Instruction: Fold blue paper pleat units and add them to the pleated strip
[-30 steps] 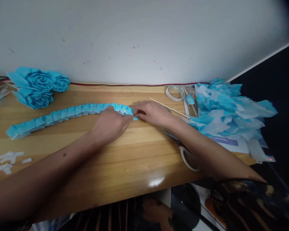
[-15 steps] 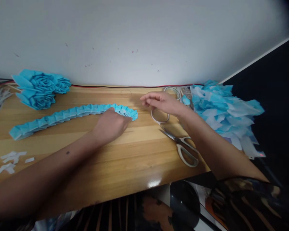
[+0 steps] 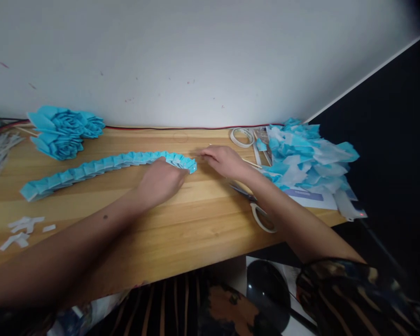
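The pleated blue paper strip lay flat on the table in a shallow arc, its right end held in the left hand.

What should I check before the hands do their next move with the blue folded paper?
1. left hand on the pleated strip's end: ok.
2. right hand gripping the stick: cannot tell.
3. scissors free of the right forearm: not ok, partly under it.
4. pleated strip lying on the table: ok.
5. tape roll in sight: ok.
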`<state>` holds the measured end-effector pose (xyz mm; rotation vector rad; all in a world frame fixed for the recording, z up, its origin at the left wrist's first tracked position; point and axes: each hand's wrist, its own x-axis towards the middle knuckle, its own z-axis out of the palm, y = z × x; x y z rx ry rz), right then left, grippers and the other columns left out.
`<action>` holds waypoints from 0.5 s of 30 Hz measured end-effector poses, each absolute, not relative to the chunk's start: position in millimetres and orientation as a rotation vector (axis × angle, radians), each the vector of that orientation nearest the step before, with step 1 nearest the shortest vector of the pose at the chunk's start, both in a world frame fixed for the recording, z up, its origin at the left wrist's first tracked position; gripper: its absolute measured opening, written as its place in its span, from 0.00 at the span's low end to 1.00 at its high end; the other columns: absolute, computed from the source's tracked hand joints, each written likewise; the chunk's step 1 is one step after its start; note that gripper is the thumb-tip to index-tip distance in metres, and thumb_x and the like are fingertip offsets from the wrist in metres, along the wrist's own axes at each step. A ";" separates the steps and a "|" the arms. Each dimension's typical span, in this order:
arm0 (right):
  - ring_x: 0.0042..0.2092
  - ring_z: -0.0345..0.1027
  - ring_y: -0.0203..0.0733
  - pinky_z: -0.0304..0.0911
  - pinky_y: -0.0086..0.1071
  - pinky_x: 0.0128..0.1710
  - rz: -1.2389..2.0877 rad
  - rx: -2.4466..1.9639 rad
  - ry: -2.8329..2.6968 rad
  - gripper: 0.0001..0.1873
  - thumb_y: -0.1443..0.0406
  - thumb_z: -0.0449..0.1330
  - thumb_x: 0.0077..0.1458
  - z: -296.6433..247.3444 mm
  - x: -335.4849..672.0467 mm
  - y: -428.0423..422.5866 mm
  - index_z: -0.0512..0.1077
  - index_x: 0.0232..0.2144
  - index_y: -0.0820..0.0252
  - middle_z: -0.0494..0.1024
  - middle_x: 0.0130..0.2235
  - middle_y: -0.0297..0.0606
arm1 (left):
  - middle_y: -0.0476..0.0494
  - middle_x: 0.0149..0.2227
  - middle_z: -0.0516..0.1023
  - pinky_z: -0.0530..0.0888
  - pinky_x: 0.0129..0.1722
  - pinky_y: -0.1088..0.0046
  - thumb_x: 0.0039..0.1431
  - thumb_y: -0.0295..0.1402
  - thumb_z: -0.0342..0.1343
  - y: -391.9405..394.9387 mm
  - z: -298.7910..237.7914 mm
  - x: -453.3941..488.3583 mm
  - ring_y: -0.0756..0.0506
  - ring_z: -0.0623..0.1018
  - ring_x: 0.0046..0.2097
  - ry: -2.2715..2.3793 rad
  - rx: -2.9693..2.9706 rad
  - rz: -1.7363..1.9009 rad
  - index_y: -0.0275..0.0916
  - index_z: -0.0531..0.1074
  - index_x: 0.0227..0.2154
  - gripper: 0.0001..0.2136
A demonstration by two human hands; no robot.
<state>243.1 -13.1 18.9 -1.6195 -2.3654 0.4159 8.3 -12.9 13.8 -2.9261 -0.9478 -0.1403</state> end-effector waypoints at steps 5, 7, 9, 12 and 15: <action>0.54 0.77 0.49 0.67 0.38 0.50 0.414 -1.689 -2.367 0.17 0.69 0.55 0.67 18.8 229.9 -9.7 0.80 0.52 0.54 0.84 0.54 0.41 | 0.43 0.26 0.79 0.61 0.33 0.65 0.66 0.25 0.48 -11.5 12.6 6.5 0.45 0.74 0.28 -0.911 -2.936 -0.166 0.38 0.78 0.32 0.13; 0.53 0.77 0.48 0.66 0.37 0.49 0.419 -1.686 -2.362 0.16 0.69 0.55 0.67 19.4 224.8 -10.3 0.80 0.50 0.55 0.84 0.53 0.41 | 0.45 0.25 0.78 0.62 0.33 0.66 0.65 0.25 0.48 -11.0 11.4 5.4 0.46 0.73 0.27 -0.898 -2.939 -0.205 0.38 0.78 0.32 0.13; 0.52 0.77 0.47 0.66 0.36 0.48 0.431 -1.671 -2.330 0.16 0.71 0.54 0.66 19.9 221.6 -11.9 0.80 0.48 0.56 0.84 0.51 0.40 | 0.45 0.25 0.78 0.62 0.33 0.67 0.65 0.25 0.48 -10.6 10.3 4.6 0.46 0.72 0.27 -0.889 -2.935 -0.253 0.39 0.78 0.31 0.13; 0.52 0.76 0.46 0.65 0.35 0.48 0.457 -1.659 -2.289 0.17 0.71 0.52 0.66 20.5 220.6 -15.7 0.79 0.48 0.57 0.84 0.51 0.40 | 0.45 0.25 0.78 0.64 0.34 0.67 0.67 0.27 0.47 -9.8 9.6 4.4 0.46 0.73 0.27 -0.905 -2.938 -0.328 0.40 0.79 0.32 0.15; 0.53 0.75 0.47 0.64 0.36 0.50 0.480 -1.658 -2.297 0.18 0.71 0.51 0.66 20.3 223.3 -19.5 0.79 0.48 0.58 0.84 0.52 0.41 | 0.45 0.25 0.80 0.66 0.36 0.66 0.68 0.29 0.47 -8.6 10.2 4.4 0.45 0.73 0.27 -1.040 -2.961 -0.482 0.41 0.82 0.34 0.16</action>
